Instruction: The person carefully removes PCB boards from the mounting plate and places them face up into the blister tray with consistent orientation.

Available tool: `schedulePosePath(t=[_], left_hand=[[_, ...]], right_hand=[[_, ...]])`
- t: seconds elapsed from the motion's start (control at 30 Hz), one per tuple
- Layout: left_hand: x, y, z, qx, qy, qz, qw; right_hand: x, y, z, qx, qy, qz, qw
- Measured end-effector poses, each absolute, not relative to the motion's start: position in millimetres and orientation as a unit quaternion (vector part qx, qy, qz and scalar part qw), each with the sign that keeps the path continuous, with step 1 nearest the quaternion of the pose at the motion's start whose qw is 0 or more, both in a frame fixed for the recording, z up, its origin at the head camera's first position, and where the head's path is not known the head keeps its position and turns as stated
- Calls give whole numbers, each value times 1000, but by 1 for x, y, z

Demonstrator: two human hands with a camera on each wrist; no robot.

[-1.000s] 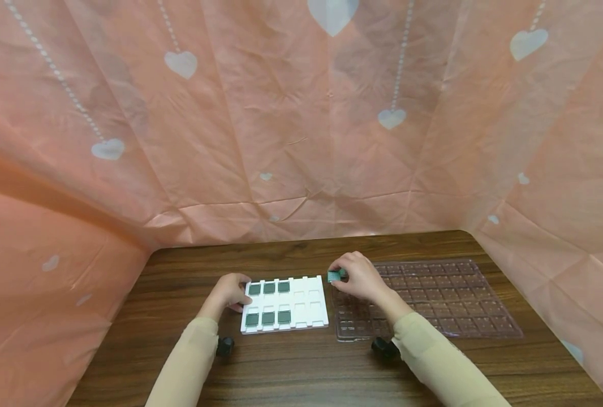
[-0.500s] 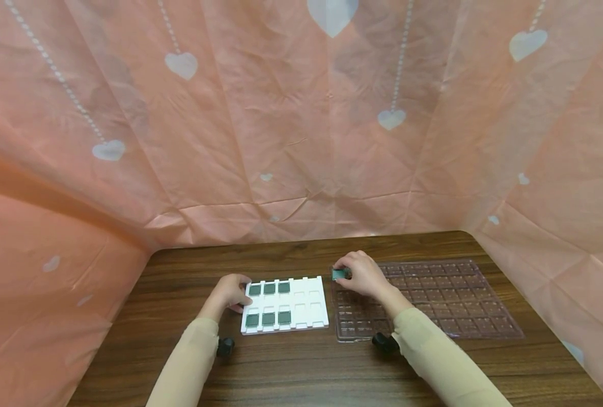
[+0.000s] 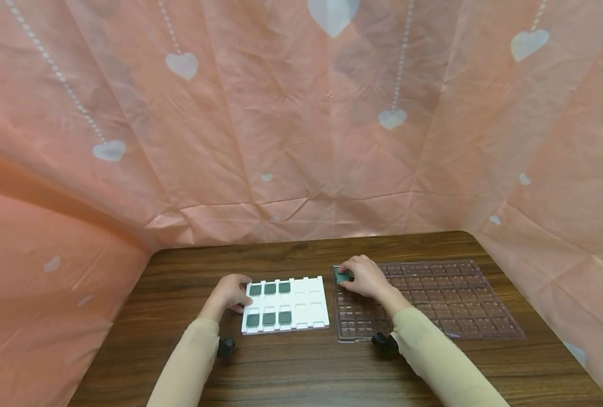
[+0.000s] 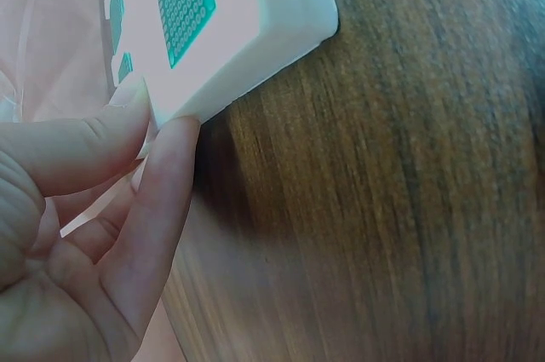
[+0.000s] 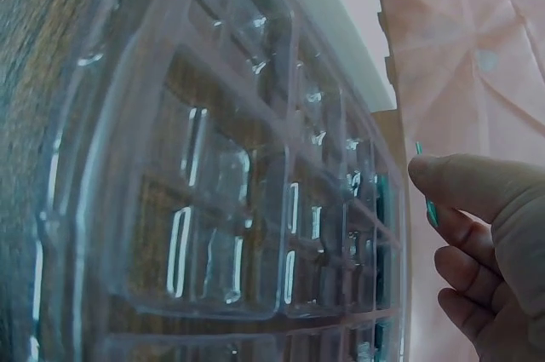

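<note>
Right hand lower now — green board partly behind it.

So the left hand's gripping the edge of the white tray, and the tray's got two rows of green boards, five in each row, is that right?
Not quite: each row has three green boards, not five, as the head view shows. The left hand is gripping the edge of the white tray, and there are two rows.
</note>
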State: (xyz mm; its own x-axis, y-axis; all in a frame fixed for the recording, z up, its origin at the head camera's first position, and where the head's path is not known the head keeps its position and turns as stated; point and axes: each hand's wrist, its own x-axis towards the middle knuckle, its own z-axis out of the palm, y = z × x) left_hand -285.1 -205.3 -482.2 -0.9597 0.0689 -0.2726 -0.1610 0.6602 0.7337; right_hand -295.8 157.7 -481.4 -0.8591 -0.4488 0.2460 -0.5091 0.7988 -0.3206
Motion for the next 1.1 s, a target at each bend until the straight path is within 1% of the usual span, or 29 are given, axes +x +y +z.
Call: schedulePosePath(t=[0.27,0.67,1.1], left_hand=[[-284,-205,-480,-32,901,410,140],[-285,-204,-481,-33,900,410,142],[-284,-204,-480,-36,900,409,143]], right_hand=[[-301,159,-489,259,-945,182,77],[-299,157,-493,262,-945,182,76],[-301,156,-497,252,-948,183,60]])
